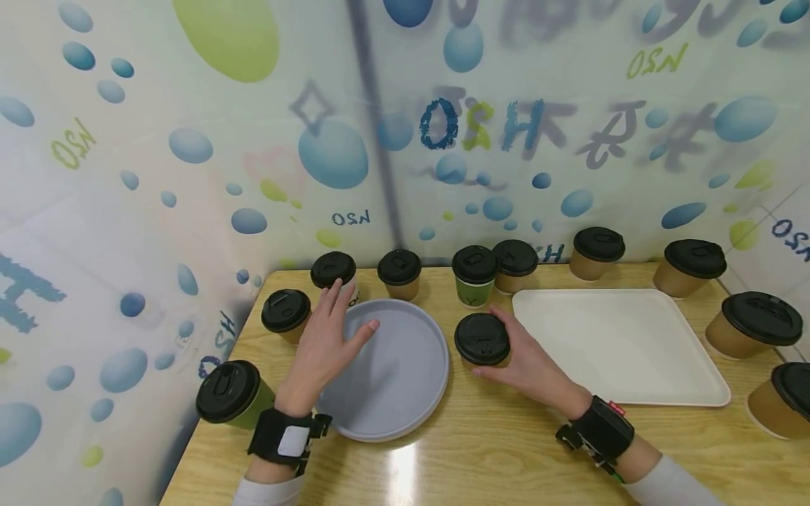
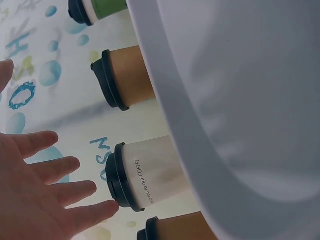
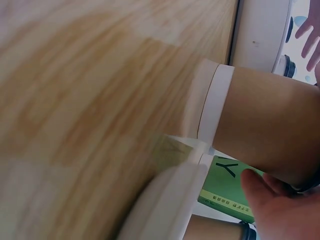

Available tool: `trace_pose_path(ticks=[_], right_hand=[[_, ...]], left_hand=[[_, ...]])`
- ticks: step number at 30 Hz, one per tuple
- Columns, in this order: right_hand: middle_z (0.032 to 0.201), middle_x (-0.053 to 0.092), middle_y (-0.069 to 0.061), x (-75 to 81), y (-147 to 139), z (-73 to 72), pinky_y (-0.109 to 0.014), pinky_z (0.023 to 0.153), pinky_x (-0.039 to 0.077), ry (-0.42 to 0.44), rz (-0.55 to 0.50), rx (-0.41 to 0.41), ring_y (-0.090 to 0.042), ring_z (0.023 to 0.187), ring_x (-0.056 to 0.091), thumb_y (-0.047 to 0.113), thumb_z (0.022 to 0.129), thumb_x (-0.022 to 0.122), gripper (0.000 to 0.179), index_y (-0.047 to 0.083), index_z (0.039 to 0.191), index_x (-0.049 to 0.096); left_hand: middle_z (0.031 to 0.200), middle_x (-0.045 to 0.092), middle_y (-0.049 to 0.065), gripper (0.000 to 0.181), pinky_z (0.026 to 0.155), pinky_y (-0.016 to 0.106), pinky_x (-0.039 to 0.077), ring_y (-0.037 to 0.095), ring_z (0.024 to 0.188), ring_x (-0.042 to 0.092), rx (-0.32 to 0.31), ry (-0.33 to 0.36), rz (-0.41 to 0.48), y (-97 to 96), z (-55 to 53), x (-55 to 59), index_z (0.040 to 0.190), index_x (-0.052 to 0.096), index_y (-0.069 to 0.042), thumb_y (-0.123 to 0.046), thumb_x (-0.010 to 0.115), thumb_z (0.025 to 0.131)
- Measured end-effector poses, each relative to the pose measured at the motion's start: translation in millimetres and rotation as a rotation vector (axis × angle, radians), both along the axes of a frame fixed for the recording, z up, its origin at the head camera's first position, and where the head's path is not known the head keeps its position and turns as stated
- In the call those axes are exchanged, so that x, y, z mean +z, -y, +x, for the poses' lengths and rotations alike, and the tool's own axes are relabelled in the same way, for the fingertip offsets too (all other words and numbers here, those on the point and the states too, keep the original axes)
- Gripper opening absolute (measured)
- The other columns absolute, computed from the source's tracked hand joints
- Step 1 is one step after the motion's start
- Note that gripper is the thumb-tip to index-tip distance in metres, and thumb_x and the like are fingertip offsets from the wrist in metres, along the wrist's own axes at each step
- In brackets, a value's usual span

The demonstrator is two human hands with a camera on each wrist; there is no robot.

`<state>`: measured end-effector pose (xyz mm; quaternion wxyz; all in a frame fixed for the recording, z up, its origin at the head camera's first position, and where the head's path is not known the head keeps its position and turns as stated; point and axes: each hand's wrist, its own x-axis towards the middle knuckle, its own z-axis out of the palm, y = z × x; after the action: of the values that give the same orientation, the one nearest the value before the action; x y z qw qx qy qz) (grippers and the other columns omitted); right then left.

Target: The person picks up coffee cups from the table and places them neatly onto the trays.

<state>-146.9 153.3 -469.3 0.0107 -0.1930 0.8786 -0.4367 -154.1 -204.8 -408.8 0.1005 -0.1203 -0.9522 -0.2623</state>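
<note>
My right hand [image 1: 534, 362] grips a brown paper coffee cup [image 1: 484, 339] with a black lid, thumb on the near side and fingers on the far side. In the right wrist view this cup [image 3: 270, 120] hangs close to the wood. My left hand [image 1: 325, 344] is spread, holding nothing, above the left part of a round grey plate [image 1: 405, 422]. Close to its fingertips is a white cup [image 1: 334, 270], whose printed side shows in the left wrist view. A green cup [image 1: 473, 274] stands just behind the held one.
A white rectangular tray [image 1: 620, 344] lies to the right. Several lidded brown cups line the back and right edges, such as one [image 1: 753, 325] beside the tray. Another green cup [image 1: 237, 395] stands at the left edge. A printed curtain [image 1: 253, 190] closes the back.
</note>
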Motion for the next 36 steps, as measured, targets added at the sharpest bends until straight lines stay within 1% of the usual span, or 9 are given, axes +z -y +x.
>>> trace_pose_path(ticks=[8,11,14,18,21,27,29,32,36], right_hand=[[0.15,0.044,-0.022,2.6,-3.2,3.3,-0.062,0.108,0.039,-0.033,-0.016,-0.014,-0.042,0.138,0.046,0.03,0.08,0.091,0.102,0.001,0.156,0.03],[0.148,0.044,-0.022,8.1,-8.2,5.1,-0.062,0.107,0.039,-0.042,-0.024,-0.03,-0.042,0.136,0.047,0.026,0.079,0.09,0.101,0.001,0.156,0.03],[0.15,0.042,-0.023,15.3,-16.1,7.1,-0.063,0.108,0.038,-0.042,-0.029,-0.054,-0.043,0.137,0.046,0.024,0.08,0.089,0.1,0.002,0.157,0.028],[0.152,0.04,-0.023,23.2,-31.0,9.8,-0.065,0.106,0.038,-0.039,-0.024,-0.106,-0.044,0.137,0.045,0.027,0.083,0.086,0.098,0.004,0.158,0.028],[0.153,0.04,-0.023,28.2,-43.6,11.2,-0.065,0.105,0.039,-0.04,-0.017,-0.147,-0.045,0.137,0.045,0.03,0.085,0.085,0.097,0.005,0.159,0.028],[0.153,0.039,-0.029,36.4,-65.5,11.6,-0.066,0.103,0.039,-0.051,-0.004,-0.2,-0.049,0.136,0.044,0.028,0.086,0.084,0.098,0.002,0.16,0.026],[0.153,0.039,-0.031,38.1,-71.1,11.1,-0.067,0.103,0.039,-0.062,0.001,-0.218,-0.05,0.135,0.044,0.027,0.085,0.085,0.098,0.0,0.159,0.026],[0.153,0.038,-0.032,40.0,-78.9,10.3,-0.068,0.102,0.038,-0.074,0.004,-0.246,-0.051,0.135,0.044,0.025,0.085,0.085,0.099,0.0,0.159,0.025],[0.155,0.036,-0.031,41.2,-88.1,8.4,-0.069,0.101,0.037,-0.083,0.003,-0.272,-0.052,0.136,0.042,0.025,0.085,0.085,0.1,0.003,0.161,0.024]], left_hand=[[0.17,0.023,0.015,0.085,0.116,0.065,0.028,0.042,0.156,0.016,-0.012,0.022,0.021,-6.3,1.3,-0.9,0.162,0.034,-0.01,-0.056,0.065,0.098],[0.169,0.025,0.015,0.084,0.115,0.065,0.031,0.041,0.156,0.018,-0.042,0.015,0.043,-13.3,2.9,0.2,0.161,0.036,-0.007,-0.053,0.067,0.098],[0.167,0.029,0.017,0.081,0.114,0.063,0.033,0.039,0.155,0.023,-0.068,-0.008,0.036,-23.1,5.0,1.8,0.159,0.039,-0.007,-0.051,0.068,0.098],[0.164,0.035,0.018,0.077,0.114,0.06,0.035,0.039,0.152,0.029,-0.117,-0.058,0.015,-39.2,9.0,4.6,0.157,0.042,-0.007,-0.046,0.07,0.098],[0.162,0.039,0.018,0.072,0.112,0.06,0.038,0.041,0.149,0.035,-0.17,-0.12,0.009,-52.5,12.6,6.0,0.155,0.045,-0.006,-0.038,0.072,0.098],[0.154,0.048,0.02,0.061,0.106,0.056,0.046,0.041,0.14,0.047,-0.282,-0.296,-0.03,-81.0,19.7,6.6,0.147,0.054,-0.004,-0.025,0.077,0.094],[0.151,0.05,0.021,0.06,0.107,0.054,0.045,0.041,0.139,0.049,-0.319,-0.33,-0.044,-91.0,22.6,6.8,0.145,0.055,-0.003,-0.022,0.078,0.093],[0.15,0.051,0.02,0.06,0.11,0.052,0.044,0.039,0.14,0.048,-0.367,-0.322,-0.079,-106.1,29.7,6.6,0.145,0.054,-0.003,-0.024,0.077,0.094],[0.151,0.051,0.015,0.059,0.113,0.048,0.042,0.034,0.141,0.048,-0.427,-0.28,-0.153,-125.0,40.2,2.7,0.148,0.053,-0.005,-0.032,0.072,0.098]])
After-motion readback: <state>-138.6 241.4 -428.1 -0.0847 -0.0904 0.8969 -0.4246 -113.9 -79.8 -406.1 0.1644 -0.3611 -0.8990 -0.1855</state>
